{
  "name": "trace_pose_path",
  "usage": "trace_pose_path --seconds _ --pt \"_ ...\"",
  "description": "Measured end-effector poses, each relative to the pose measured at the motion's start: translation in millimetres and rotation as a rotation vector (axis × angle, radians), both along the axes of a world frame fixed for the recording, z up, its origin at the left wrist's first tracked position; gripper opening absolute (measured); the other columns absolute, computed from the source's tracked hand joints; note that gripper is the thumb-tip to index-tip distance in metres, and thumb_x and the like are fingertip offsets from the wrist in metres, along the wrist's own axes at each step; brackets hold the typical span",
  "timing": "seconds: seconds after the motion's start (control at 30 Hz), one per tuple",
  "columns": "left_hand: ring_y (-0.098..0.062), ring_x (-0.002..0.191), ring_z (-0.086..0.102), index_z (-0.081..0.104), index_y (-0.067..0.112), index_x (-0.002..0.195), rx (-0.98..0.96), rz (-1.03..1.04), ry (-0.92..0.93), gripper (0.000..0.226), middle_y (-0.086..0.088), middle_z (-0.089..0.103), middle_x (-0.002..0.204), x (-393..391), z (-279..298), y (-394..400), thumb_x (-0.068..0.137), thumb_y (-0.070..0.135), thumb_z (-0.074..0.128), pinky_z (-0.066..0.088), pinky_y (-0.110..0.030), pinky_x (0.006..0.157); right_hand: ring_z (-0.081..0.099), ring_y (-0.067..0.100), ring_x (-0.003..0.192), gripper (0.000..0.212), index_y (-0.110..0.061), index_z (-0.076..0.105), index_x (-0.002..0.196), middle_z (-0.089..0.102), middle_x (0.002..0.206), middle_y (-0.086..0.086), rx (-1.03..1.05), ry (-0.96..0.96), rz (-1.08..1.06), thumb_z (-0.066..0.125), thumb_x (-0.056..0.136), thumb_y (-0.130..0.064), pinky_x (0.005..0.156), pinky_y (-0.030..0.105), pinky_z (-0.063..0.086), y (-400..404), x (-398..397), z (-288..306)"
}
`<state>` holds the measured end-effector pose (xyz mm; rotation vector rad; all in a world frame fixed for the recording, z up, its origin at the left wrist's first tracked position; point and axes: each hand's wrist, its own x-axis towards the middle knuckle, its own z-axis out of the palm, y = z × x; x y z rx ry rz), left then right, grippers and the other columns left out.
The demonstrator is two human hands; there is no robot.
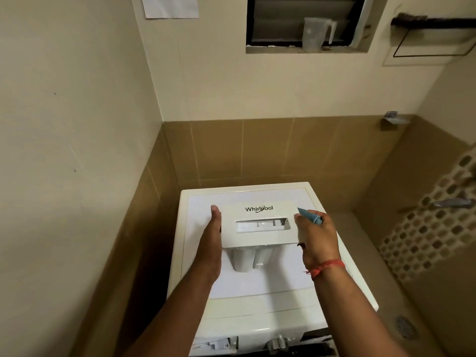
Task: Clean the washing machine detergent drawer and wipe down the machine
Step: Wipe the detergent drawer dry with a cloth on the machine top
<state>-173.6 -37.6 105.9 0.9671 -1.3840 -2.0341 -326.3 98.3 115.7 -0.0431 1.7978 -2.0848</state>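
The white detergent drawer, with the Whirlpool name on its front panel, is held up above the top of the white washing machine. My left hand presses flat against the drawer's left side, fingers straight. My right hand grips the drawer's right edge and also pinches a small blue cloth or brush between its fingers. The drawer's compartments hang below the panel. The empty drawer slot shows at the machine's front, left of the dial.
The machine stands in a corner with brown tiled walls on the left and behind. A window ledge above holds a clear measuring jug. Taps stick out of the right wall. A floor drain lies to the right.
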Motion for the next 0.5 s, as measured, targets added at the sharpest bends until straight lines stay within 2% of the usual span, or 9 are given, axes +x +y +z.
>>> trace_pose_path --seconds 0.07,0.1,0.13,0.17,0.23,0.27,0.37,0.43,0.5 --pt "-0.012 0.13 0.053 0.053 0.03 0.14 -0.023 -0.107 0.036 0.075 0.011 0.062 0.136 7 -5 -4 0.085 0.078 0.033 0.035 -0.043 0.115 0.051 0.021 0.071 0.015 -0.016 0.063 0.096 0.06 0.083 0.009 0.006 -0.03 -0.009 0.067 0.085 -0.007 0.052 0.025 0.039 -4 -3 4" --pt "-0.012 0.132 0.051 0.051 0.033 0.141 -0.043 -0.159 0.039 0.076 0.011 0.06 0.138 11 -10 -6 0.083 0.08 0.038 0.036 -0.045 0.115 0.051 0.022 0.071 0.016 -0.013 0.063 0.099 0.06 0.083 0.009 0.016 -0.035 -0.008 0.067 0.084 -0.007 0.051 0.024 0.039 -6 -4 6" --pt "-0.009 0.132 0.051 0.049 0.036 0.14 -0.077 -0.205 0.022 0.075 0.014 0.059 0.138 14 -12 -6 0.08 0.081 0.045 0.039 -0.042 0.113 0.051 0.022 0.071 0.019 -0.011 0.063 0.102 0.059 0.083 0.01 0.026 -0.039 -0.008 0.066 0.084 -0.006 0.05 0.024 0.038 -9 -6 9" --pt "-0.002 0.128 0.052 0.046 0.038 0.139 -0.135 -0.246 -0.004 0.074 0.019 0.059 0.135 17 -14 -6 0.077 0.078 0.053 0.044 -0.032 0.107 0.051 0.023 0.07 0.02 -0.01 0.063 0.103 0.059 0.082 0.01 0.031 -0.041 -0.008 0.065 0.084 -0.006 0.049 0.024 0.038 -11 -7 11" --pt "0.013 0.117 0.054 0.041 0.037 0.135 -0.263 -0.325 -0.035 0.063 0.028 0.057 0.128 19 -16 -5 0.08 0.059 0.064 0.048 -0.014 0.091 0.05 0.023 0.068 0.016 -0.013 0.062 0.098 0.058 0.08 0.01 0.036 -0.042 -0.006 0.063 0.085 -0.004 0.049 0.024 0.036 -15 -9 15" --pt "0.014 0.115 0.054 0.039 0.039 0.132 -0.287 -0.345 -0.053 0.063 0.029 0.056 0.127 18 -19 -5 0.08 0.048 0.072 0.048 -0.014 0.09 0.049 0.023 0.067 0.015 -0.015 0.06 0.095 0.058 0.08 0.01 0.046 -0.039 0.001 0.062 0.085 -0.004 0.049 0.025 0.036 -16 -10 16" --pt "0.004 0.121 0.054 0.034 0.05 0.131 -0.341 -0.341 -0.077 0.084 0.031 0.058 0.127 13 -25 -7 0.069 0.029 0.088 0.05 -0.024 0.097 0.049 0.023 0.067 0.013 -0.017 0.058 0.091 0.057 0.08 0.011 0.09 -0.013 0.045 0.062 0.085 -0.007 0.049 0.025 0.037 -18 -14 17" --pt "0.001 0.121 0.056 0.039 0.043 0.135 -0.37 -0.296 -0.073 0.084 0.025 0.06 0.129 6 -29 -9 0.071 0.021 0.089 0.051 -0.025 0.096 0.051 0.024 0.069 0.011 -0.018 0.056 0.089 0.058 0.082 0.011 0.136 0.012 0.084 0.063 0.085 -0.01 0.05 0.027 0.04 -17 -18 19" --pt "-0.002 0.119 0.058 0.046 0.034 0.135 -0.37 -0.275 -0.071 0.075 0.017 0.063 0.128 2 -28 -9 0.075 0.012 0.085 0.053 -0.022 0.09 0.053 0.025 0.069 0.011 -0.018 0.054 0.088 0.059 0.084 0.011 0.201 0.069 0.149 0.064 0.086 -0.013 0.049 0.027 0.044 -15 -23 20"
